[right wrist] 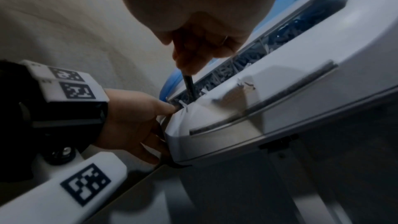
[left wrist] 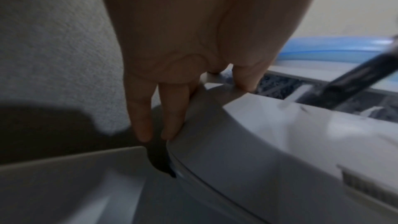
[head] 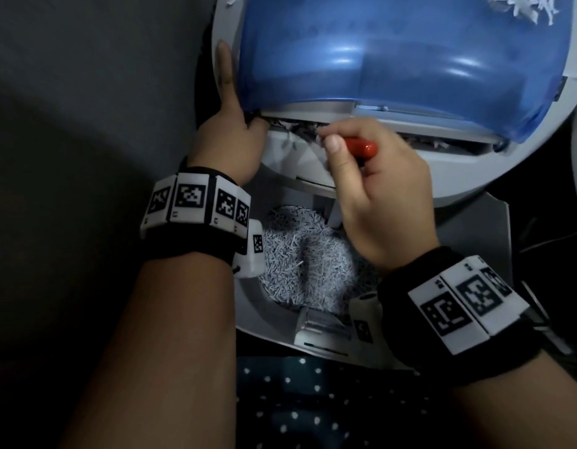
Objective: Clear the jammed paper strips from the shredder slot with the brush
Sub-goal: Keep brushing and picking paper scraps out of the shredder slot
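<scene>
Fingers (head: 332,147) of the right hand (head: 377,196) pinch the red-handled brush (head: 360,148) at the shredder slot (head: 300,127); the left hand (head: 230,137) braces the shredder (head: 475,163).

Head view: the left hand's fingers lie straight along the shredder's side, thumb at the slot's end, with a bin of shredded paper (head: 303,264) below. Left wrist view: straight fingers (left wrist: 172,108) press the grey housing (left wrist: 280,142); the brush's dark shaft (left wrist: 353,81) enters the slot. Right wrist view: the shaft (right wrist: 189,84) stands among jammed paper strips (right wrist: 247,60), beside the left thumb (right wrist: 165,106).
</scene>
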Available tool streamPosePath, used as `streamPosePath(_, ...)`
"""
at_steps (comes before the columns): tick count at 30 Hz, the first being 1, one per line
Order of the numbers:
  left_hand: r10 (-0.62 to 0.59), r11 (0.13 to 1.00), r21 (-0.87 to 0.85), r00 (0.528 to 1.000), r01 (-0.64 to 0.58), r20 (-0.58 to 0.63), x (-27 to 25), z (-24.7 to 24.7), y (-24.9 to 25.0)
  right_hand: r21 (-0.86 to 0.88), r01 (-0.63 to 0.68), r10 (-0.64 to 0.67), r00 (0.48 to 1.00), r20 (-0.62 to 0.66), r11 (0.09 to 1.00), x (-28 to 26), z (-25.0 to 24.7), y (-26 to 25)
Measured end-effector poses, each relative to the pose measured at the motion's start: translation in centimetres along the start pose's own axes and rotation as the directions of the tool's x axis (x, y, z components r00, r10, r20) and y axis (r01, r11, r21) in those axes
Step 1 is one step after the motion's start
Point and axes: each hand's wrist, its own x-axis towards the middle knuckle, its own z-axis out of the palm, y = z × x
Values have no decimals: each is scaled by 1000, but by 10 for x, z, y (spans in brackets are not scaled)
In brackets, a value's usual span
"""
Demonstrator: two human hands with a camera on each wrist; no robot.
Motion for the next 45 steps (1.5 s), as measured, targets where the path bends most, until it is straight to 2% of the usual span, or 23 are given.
streamPosePath(3,-7,1000,-4,1000,7,0,0,0,0,86,3,7,994,-105,996,3,-6,-2)
streamPosePath(4,-6,1000,-1,1000,6,2,0,0,1,123,11,0,996,-90,992,3,-6,-2)
streamPosePath(7,9,1000,17,1000,-9,3,-2,-2,3,76,14,-24,991,131,997,1,0,2)
streamPosePath(9,11,1000,18,1000,-11,3,-4,-2,3,44,-13,5,983,182,999,-3,4,5)
streamPosePath(11,10,1000,21,1000,-11,1,-4,-2,3,71,-54,48,995,90,996,-2,0,3)
streamPosePath(14,10,1000,25,1000,-10,0,-2,-2,2,161,-40,57,993,-104,986,2,-10,1)
streamPosePath(15,8,1000,27,1000,-8,1,-2,-2,2,169,-35,53,993,-104,985,2,-11,1)
streamPosePath(18,3,999,33,1000,-3,-3,-3,-2,3,58,-71,66,995,76,996,-1,-5,3)
streamPosePath(20,0,1000,24,1000,0,-3,-4,-2,4,36,-91,89,994,66,995,-2,-5,3)
streamPosePath(23,-1,1000,8,1000,1,-4,-3,-2,3,86,-44,57,986,-159,995,1,-20,2)
streamPosePath(25,2,1000,0,1000,-2,-9,-2,-2,2,53,-56,68,966,-250,997,3,-26,7)
streamPosePath(26,0,1000,-8,1000,0,-12,-2,-1,2,13,-88,89,965,-247,996,3,-25,10)
streamPosePath(28,-1,1000,-21,1000,1,-20,-1,-1,2,-62,-149,138,978,-159,987,0,-18,14)
streamPosePath(31,-2,1000,-26,1000,2,-12,-1,-2,2,-10,-153,153,988,-18,988,-6,-7,12)
streamPosePath(32,0,1000,-23,1000,-1,-5,-2,-2,3,51,-165,167,986,-25,985,-5,-7,10)
streamPosePath(34,9,1000,-9,1000,-9,9,-1,-2,1,132,-163,178,977,-117,978,-2,-12,6)
streamPosePath(36,17,1000,0,1000,-17,13,-1,-2,0,116,-134,154,972,-178,984,-1,-14,6)
streamPosePath(40,15,1000,-3,1000,-15,7,-1,-1,0,-10,-112,112,993,27,994,-8,0,5)
streamPosePath(42,10,1000,-9,1000,-10,1,-2,-1,1,47,-139,139,990,8,989,-7,0,2)
streamPosePath(45,13,1000,-11,1000,-13,8,-2,-3,2,114,-123,135,985,-106,986,0,-6,-1)
